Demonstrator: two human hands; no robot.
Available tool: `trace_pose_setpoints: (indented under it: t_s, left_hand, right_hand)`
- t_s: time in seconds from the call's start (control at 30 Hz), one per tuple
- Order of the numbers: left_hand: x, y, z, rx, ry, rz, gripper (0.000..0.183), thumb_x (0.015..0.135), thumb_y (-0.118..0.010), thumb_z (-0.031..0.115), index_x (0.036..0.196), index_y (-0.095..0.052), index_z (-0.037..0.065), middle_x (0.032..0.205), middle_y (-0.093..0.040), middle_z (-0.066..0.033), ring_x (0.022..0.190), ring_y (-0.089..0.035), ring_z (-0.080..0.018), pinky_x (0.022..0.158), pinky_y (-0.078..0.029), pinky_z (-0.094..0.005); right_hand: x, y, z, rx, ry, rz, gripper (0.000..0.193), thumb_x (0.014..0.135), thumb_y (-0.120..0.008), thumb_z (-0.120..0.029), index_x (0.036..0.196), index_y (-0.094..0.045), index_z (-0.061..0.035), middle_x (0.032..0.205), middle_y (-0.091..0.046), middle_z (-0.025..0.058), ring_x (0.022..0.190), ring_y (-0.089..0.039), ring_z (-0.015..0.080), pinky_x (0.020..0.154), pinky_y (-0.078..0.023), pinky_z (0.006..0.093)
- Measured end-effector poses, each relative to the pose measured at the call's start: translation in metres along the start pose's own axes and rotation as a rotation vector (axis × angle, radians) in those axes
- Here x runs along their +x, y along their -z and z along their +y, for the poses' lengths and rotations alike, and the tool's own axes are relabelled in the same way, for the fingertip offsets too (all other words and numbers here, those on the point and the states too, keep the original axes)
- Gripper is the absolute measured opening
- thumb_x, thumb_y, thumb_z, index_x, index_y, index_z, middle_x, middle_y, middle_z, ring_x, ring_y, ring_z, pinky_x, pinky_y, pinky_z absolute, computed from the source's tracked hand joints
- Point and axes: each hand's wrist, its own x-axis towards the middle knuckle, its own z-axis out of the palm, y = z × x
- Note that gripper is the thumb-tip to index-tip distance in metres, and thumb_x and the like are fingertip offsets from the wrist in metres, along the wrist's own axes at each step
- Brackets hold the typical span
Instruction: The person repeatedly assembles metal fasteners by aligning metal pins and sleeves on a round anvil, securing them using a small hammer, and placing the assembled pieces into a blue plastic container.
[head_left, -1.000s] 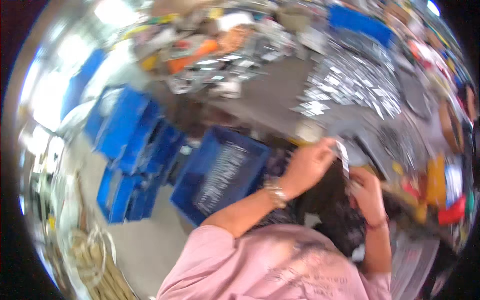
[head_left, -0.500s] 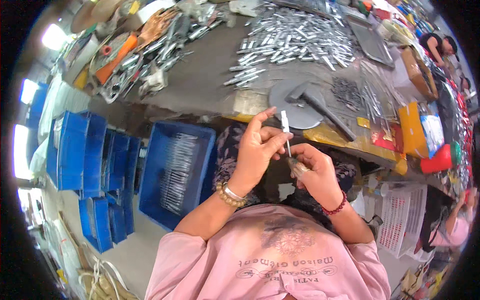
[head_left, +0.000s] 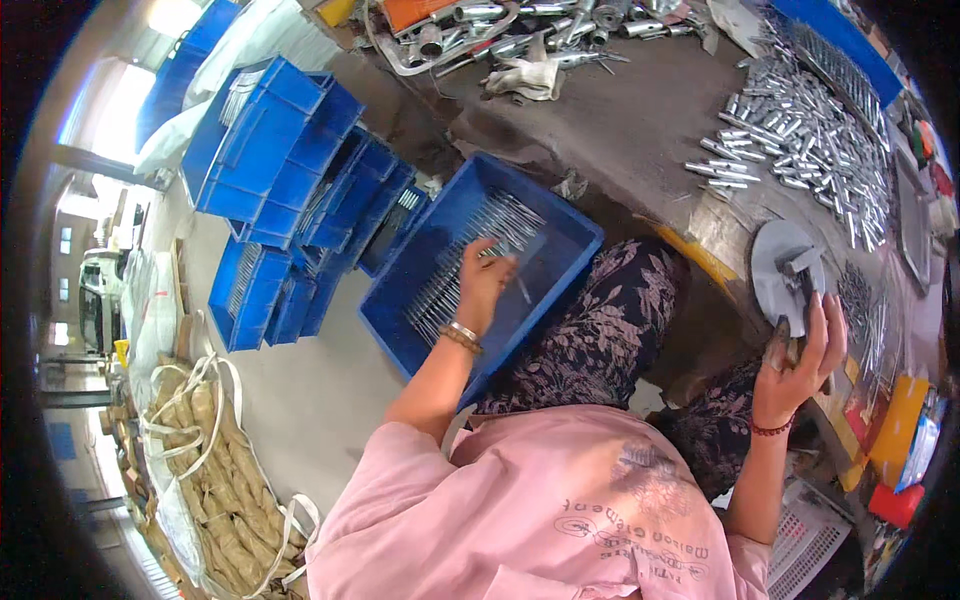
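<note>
My left hand (head_left: 485, 287) is over a blue bin (head_left: 575, 235), its fingers closed on a thin metal rod (head_left: 524, 290) with a pale, thicker end. Under that hand, several similar slim metal rods (head_left: 430, 305) lie in a row inside the bin. My right hand (head_left: 798, 370) is at the workbench edge, fingers stretched out and apart, with nothing seen in it. Its fingertips are by the handle of a hammer (head_left: 800, 263), which lies on a round grey metal disc (head_left: 772, 245). The hand hides part of the handle, so I cannot tell whether they touch.
A large pile of shiny metal tubes (head_left: 800, 150) covers the far right of the workbench (head_left: 640, 130). Stacked blue bins (head_left: 270, 150) stand to the left on the floor. Bundled brown sacks (head_left: 215, 470) lie at lower left. A white perforated basket (head_left: 810, 540) sits at lower right.
The view has turned left. My left hand has carried the rod away from my right hand to over the blue bin. My right hand has let go and moved to the hammer.
</note>
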Motion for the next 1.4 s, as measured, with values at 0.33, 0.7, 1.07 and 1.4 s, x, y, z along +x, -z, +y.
trace_pose_setpoints:
  t_s: [0.33, 0.7, 1.07, 1.4]
  left_hand:
    - [0.141, 0.099, -0.115, 0.06, -0.067, 0.368, 0.054, 0.084, -0.087, 0.008, 0.129, -0.058, 0.003, 0.089, -0.07, -0.0094, 0.07, -0.064, -0.0174, 0.062, -0.053, -0.0348]
    - [0.13, 0.055, -0.082, 0.508, -0.347, 0.492, 0.038, 0.089, -0.087, 0.021, 0.113, -0.067, 0.001, 0.105, -0.076, -0.0137, 0.095, -0.073, -0.0266, 0.087, -0.057, -0.0392]
    - [-0.028, -0.127, 0.18, 0.264, -1.136, -0.161, 0.005, 0.098, -0.076, 0.002, 0.103, -0.075, 0.003, 0.094, -0.068, -0.0011, 0.077, -0.061, -0.0094, 0.07, -0.051, -0.025]
    - [-0.038, -0.237, 0.199, 1.006, -1.288, -0.392, 0.016, 0.087, -0.081, 0.016, 0.092, -0.068, 0.008, 0.096, -0.065, -0.007, 0.093, -0.067, -0.0295, 0.078, -0.053, -0.0432]
  right_hand:
    - [-0.003, -0.011, 0.003, -0.091, 0.079, -0.023, 0.054, 0.095, -0.072, -0.017, 0.146, -0.063, 0.0015, 0.151, -0.056, 0.0199, 0.142, -0.054, 0.0407, 0.12, -0.041, 0.0518]
    - [-0.006, -0.002, 0.005, -0.108, 0.026, -0.07, 0.057, 0.089, -0.069, -0.017, 0.144, -0.065, -0.0015, 0.149, -0.058, 0.0209, 0.141, -0.054, 0.042, 0.121, -0.04, 0.0556]
    - [0.003, 0.004, -0.003, 0.03, -0.003, -0.05, 0.057, 0.081, -0.077, -0.014, 0.137, -0.07, -0.0066, 0.143, -0.061, 0.0164, 0.137, -0.058, 0.0406, 0.118, -0.043, 0.0584]
    - [-0.009, 0.054, -0.007, 0.14, -0.045, -0.1, 0.061, 0.074, -0.082, -0.012, 0.134, -0.072, -0.0123, 0.138, -0.065, 0.0135, 0.127, -0.062, 0.0346, 0.108, -0.048, 0.051]
